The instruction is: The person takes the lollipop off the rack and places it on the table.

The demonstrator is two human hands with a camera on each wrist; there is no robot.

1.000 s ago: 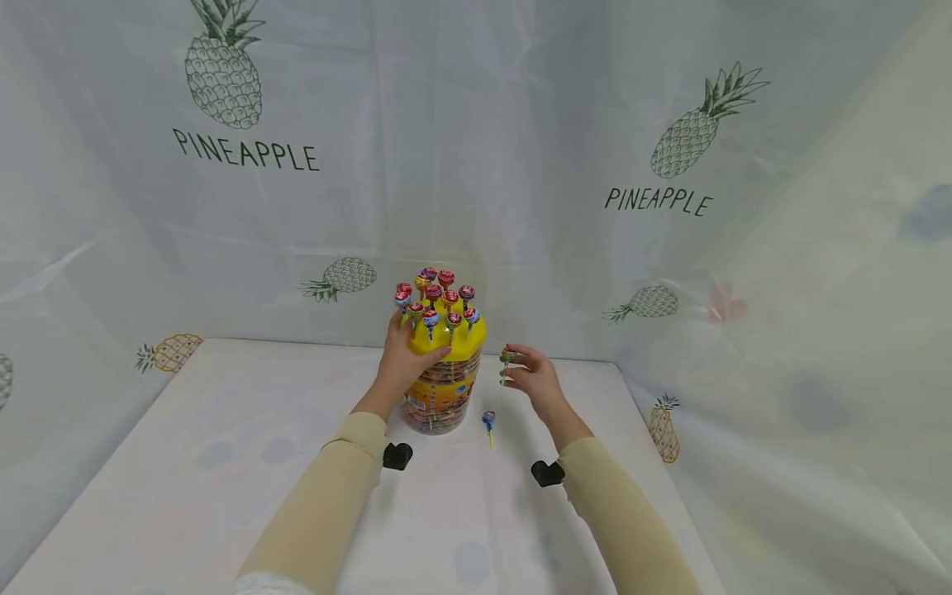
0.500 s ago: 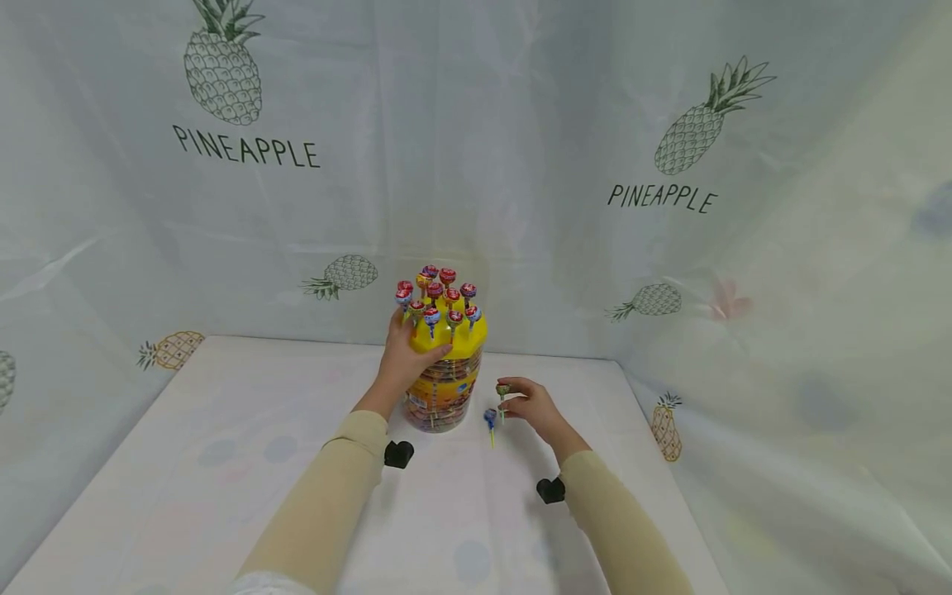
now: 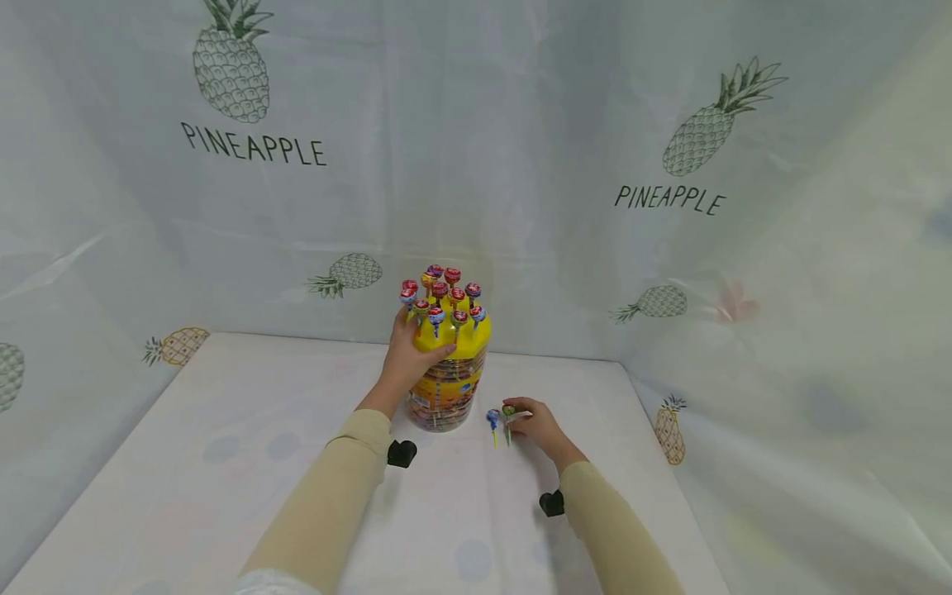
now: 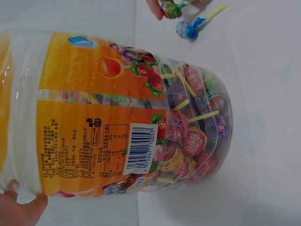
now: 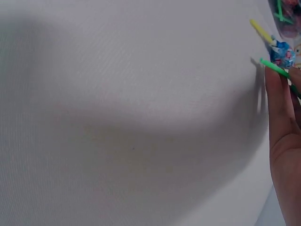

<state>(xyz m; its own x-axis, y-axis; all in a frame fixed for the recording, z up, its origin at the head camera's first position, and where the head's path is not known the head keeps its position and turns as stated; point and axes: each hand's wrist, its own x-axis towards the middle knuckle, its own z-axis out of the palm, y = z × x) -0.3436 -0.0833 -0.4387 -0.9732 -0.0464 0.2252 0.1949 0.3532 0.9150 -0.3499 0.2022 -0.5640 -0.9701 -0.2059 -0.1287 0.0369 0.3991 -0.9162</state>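
Lollipops (image 4: 193, 141) lie inside the clear jar (image 4: 29, 108) gripped by spread left fingers (image 3: 439, 354), while right fingers (image 5: 278, 99) pinch a green lollipop (image 4: 170, 9).

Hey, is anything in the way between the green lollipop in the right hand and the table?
Nothing visible stands between the green lollipop in the right hand and the table. The blue lollipop lies close by on its left, the jar farther left; neither is underneath. Whether the green one touches the table is unclear.
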